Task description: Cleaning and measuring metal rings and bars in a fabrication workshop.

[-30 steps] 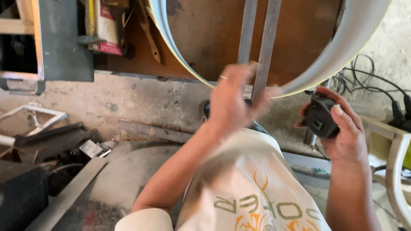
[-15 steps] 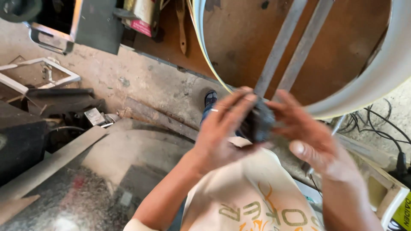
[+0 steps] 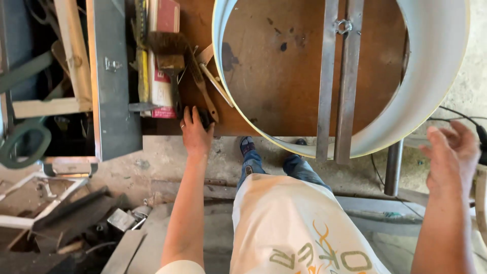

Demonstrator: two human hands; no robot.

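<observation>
Brushes (image 3: 175,63) lie beside the spread left hand (image 3: 195,133); right hand (image 3: 451,152) open.

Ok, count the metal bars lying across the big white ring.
2. Both cross the ring side by side, right of its middle: the left bar and the right bar, which has a small hook fitting at its top. None seem hidden.

I see a brown wooden bench (image 3: 284,81). A white ring (image 3: 431,76), two metal bars (image 3: 337,91) and brushes (image 3: 175,56) lie on it.

Bright, even daylight, sharp focus, slight blur at right edge.
</observation>
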